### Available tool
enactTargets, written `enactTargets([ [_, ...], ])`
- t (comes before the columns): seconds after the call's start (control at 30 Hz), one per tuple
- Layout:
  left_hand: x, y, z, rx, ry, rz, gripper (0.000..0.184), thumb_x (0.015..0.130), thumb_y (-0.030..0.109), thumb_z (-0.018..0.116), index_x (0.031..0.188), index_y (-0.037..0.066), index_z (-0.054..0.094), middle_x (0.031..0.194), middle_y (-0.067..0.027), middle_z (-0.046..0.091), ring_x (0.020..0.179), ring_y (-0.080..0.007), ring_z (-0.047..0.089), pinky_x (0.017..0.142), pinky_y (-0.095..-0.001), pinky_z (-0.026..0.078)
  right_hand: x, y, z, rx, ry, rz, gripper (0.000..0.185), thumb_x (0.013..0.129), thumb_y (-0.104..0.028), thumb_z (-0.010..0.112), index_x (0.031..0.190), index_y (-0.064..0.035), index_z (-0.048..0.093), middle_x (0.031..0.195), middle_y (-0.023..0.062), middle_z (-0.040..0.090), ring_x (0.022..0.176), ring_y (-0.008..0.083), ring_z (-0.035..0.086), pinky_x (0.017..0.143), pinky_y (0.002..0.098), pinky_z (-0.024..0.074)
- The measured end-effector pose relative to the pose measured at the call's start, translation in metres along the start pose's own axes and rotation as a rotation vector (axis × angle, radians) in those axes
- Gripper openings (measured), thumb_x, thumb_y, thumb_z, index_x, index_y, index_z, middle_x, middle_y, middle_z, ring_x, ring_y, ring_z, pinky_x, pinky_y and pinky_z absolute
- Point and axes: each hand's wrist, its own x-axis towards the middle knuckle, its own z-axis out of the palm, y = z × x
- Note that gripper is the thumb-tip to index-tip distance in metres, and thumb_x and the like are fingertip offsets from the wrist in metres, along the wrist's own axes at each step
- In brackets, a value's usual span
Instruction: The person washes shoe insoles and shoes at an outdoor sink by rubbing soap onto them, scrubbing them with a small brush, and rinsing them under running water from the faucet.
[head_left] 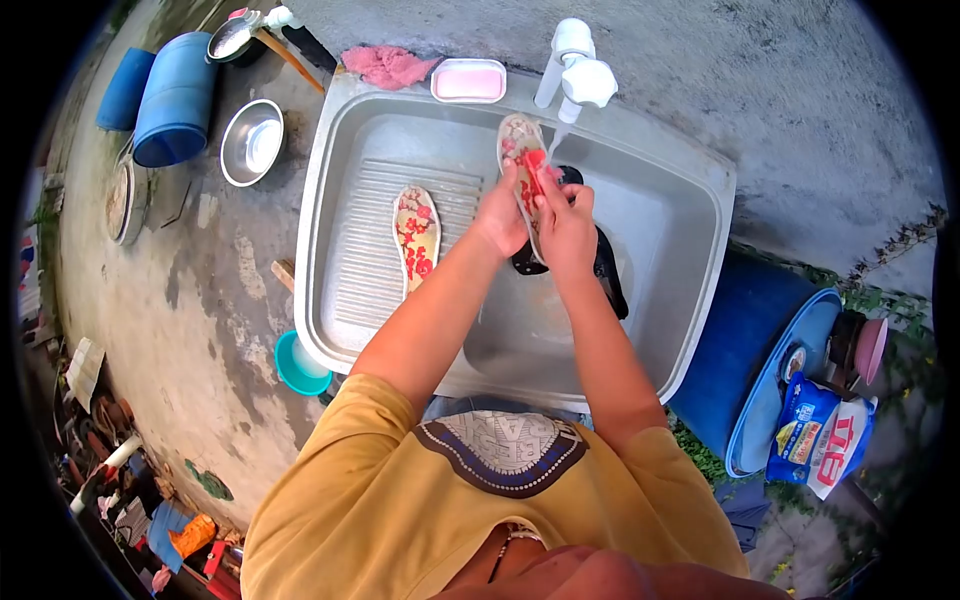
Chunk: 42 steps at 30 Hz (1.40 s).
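Observation:
Over the sink, my left hand (502, 214) is closed around the edge of a flower-patterned insole (518, 135), which is held lengthwise under the tap. My right hand (567, 222) grips what looks like a small red brush (535, 162) and presses it against the insole's face. Water runs from the white tap (588, 82) just beside them. A second patterned insole (415, 235) lies on the ribbed drainboard, partly covered by my left forearm. Black shoes (608, 272) sit in the basin below my hands, partly hidden by them.
On the rim of the grey sink (312, 250) are a pink cloth (388, 67) and a soap dish (469, 80). A metal bowl (252, 143), blue barrels (178, 100) and a teal bucket (301, 364) stand left. A blue drum (745, 350) bearing a detergent bag (815, 432) stands right.

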Motion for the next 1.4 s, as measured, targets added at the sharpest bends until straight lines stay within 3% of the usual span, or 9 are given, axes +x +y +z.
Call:
enactTargets([
  [0.03, 0.001, 0.003, 0.003, -0.025, 0.004, 0.004, 0.067, 0.110, 0.059, 0.027, 0.145, 0.005, 0.047, 0.133, -0.0156, 0.064, 0.118, -0.0339, 0.064, 0.102, -0.0514, 0.053, 0.003, 0.000, 0.004, 0.023, 0.091, -0.108, 0.044, 0.096, -0.020, 0.070, 0.139, -0.0288, 0.066, 0.108, 0.0146, 0.055, 0.078, 0.0386, 0.065, 0.070, 0.0481, 0.0562],
  [0.17, 0.002, 0.024, 0.004, 0.041, 0.023, 0.001, 0.077, 0.109, 0.063, 0.019, 0.151, 0.004, 0.043, 0.141, -0.0157, 0.060, 0.129, -0.0360, 0.059, 0.108, -0.0539, 0.049, -0.047, -0.001, 0.007, 0.161, -0.053, -0.210, 0.039, 0.097, -0.019, 0.070, 0.136, -0.0254, 0.070, 0.105, 0.0137, 0.054, 0.084, 0.0311, 0.065, 0.071, 0.0429, 0.0548],
  [0.47, -0.008, -0.009, -0.014, 0.318, 0.116, -0.043, 0.067, 0.111, 0.058, 0.026, 0.151, 0.009, 0.048, 0.146, -0.0130, 0.059, 0.136, -0.0293, 0.055, 0.117, -0.0459, 0.040, 0.020, 0.004, 0.005, 0.011, -0.089, 0.024, 0.041, 0.100, -0.022, 0.065, 0.141, -0.0233, 0.064, 0.108, 0.0163, 0.056, 0.087, 0.0364, 0.067, 0.077, 0.0473, 0.0553],
  [0.63, -0.024, 0.011, -0.003, 0.540, 0.236, -0.111, 0.066, 0.110, 0.060, 0.033, 0.147, 0.009, 0.052, 0.138, -0.0115, 0.063, 0.124, -0.0249, 0.062, 0.105, -0.0441, 0.050, -0.003, 0.001, 0.010, 0.125, -0.080, -0.019, 0.041, 0.102, -0.024, 0.064, 0.143, -0.0222, 0.064, 0.101, 0.0165, 0.056, 0.085, 0.0346, 0.064, 0.078, 0.0412, 0.0545],
  [0.8, -0.028, 0.008, -0.007, 0.398, 0.051, 0.145, 0.045, 0.108, 0.036, 0.057, 0.143, 0.007, 0.054, 0.136, -0.0053, 0.065, 0.120, -0.0218, 0.063, 0.101, -0.0418, 0.050, 0.059, 0.038, 0.024, 0.408, 0.126, -0.027, 0.042, 0.106, -0.027, 0.059, 0.146, -0.0183, 0.060, 0.109, 0.0178, 0.063, 0.086, 0.0321, 0.066, 0.077, 0.0414, 0.0546],
  [0.9, -0.026, 0.017, 0.019, 0.164, 0.063, 0.522, 0.037, 0.107, 0.024, 0.059, 0.139, 0.006, 0.055, 0.126, -0.0078, 0.068, 0.112, -0.0222, 0.065, 0.098, -0.0414, 0.051, 0.040, 0.028, 0.005, 0.848, 0.019, 0.349, 0.054, 0.105, -0.033, 0.063, 0.154, -0.0125, 0.049, 0.109, 0.0079, 0.064, 0.075, 0.0144, 0.061, 0.058, 0.0301, 0.0474],
  [1.1, 0.004, 0.041, 0.046, -0.019, -0.059, 0.646, 0.044, 0.108, 0.026, 0.056, 0.146, 0.005, 0.048, 0.138, -0.0111, 0.062, 0.121, -0.0255, 0.063, 0.104, -0.0436, 0.049, 0.015, 0.019, 0.012, 1.305, -0.131, 0.573, 0.065, 0.102, -0.033, 0.068, 0.155, -0.0096, 0.039, 0.102, 0.0009, 0.057, 0.071, 0.0069, 0.054, 0.047, 0.0199, 0.0375],
  [1.33, -0.028, 0.057, 0.051, 0.352, 0.065, 0.633, 0.042, 0.106, 0.032, 0.062, 0.134, 0.000, 0.059, 0.117, -0.0139, 0.071, 0.101, -0.0254, 0.072, 0.090, -0.0395, 0.056, 0.033, 0.023, 0.011, 1.020, 0.010, 0.622, 0.074, 0.097, -0.030, 0.074, 0.155, -0.0051, 0.036, 0.105, 0.0057, 0.064, 0.073, 0.0081, 0.055, 0.049, 0.0238, 0.0406],
  [1.4, -0.063, 0.078, 0.025, 0.603, 0.210, 0.555, 0.041, 0.103, 0.034, 0.066, 0.123, -0.001, 0.065, 0.108, -0.0141, 0.074, 0.092, -0.0242, 0.073, 0.082, -0.0371, 0.058, 0.025, 0.058, 0.021, 0.777, -0.032, 0.513, 0.064, 0.095, -0.028, 0.075, 0.148, -0.0029, 0.048, 0.105, 0.0080, 0.069, 0.084, 0.0131, 0.062, 0.071, 0.0291, 0.0507],
])
